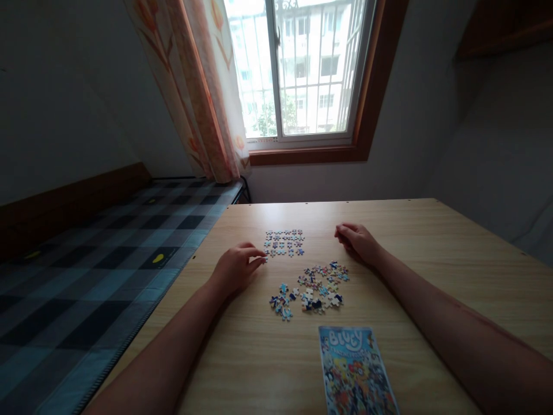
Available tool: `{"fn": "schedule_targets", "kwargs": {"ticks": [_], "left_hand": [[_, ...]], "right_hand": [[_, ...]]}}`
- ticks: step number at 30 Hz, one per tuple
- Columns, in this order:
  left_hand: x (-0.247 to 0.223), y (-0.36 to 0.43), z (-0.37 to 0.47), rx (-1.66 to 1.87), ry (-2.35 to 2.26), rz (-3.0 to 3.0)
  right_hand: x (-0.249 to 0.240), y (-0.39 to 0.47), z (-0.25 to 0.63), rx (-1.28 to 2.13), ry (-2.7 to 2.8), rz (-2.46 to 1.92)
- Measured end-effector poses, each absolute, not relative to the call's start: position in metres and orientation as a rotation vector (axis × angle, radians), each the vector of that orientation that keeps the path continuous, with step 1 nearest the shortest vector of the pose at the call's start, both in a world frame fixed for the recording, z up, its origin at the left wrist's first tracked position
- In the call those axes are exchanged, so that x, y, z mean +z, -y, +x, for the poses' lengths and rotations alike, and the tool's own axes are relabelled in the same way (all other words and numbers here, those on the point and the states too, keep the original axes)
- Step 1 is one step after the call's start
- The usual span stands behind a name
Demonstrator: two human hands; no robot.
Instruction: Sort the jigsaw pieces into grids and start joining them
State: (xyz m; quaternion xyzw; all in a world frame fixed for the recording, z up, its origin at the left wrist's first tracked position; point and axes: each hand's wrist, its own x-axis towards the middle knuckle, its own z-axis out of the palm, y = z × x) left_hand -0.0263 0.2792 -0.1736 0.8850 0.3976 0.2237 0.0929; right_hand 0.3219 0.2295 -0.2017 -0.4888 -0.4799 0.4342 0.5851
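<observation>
My left hand (pixel 238 267) is at the left edge of a block of laid-out jigsaw puzzle pieces (pixel 281 244). Its thumb and forefinger pinch a small pale puzzle piece (pixel 265 260) beside the bottom row. The laid-out pieces form several short rows on the wooden table. To the right of them my right hand (pixel 358 242) rests on the table, fingers curled closed, and nothing shows in them. Nearer to me lies a loose heap of puzzle pieces (pixel 323 290), with a smaller cluster of blue and white pieces (pixel 283 301) to its left.
A picture sheet marked "Bluey" (pixel 356 369) lies on the wooden table (pixel 242 369) at the front. Left of the table is a bed with a checked cover (pixel 108 259). Behind stand a barred window (pixel 311 75) and a flowered curtain (pixel 203 86).
</observation>
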Motion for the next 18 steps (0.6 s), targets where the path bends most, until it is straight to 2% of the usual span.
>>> {"fn": "schedule_targets", "kwargs": {"ticks": [4,8,18], "left_hand": [[-0.171,-0.265,-0.017,0.667,-1.047,2.684],[-0.168,-0.256,-0.012,0.626,-0.995,2.718],[-0.164,-0.260,-0.015,0.666,-1.132,2.716]], "right_hand": [[-0.173,-0.209,0.295,0.858,1.826,-1.226],[-0.143,-0.183,0.256,0.815,2.418,-1.112],[-0.132,-0.169,0.227,0.506,2.760,-1.290]]}}
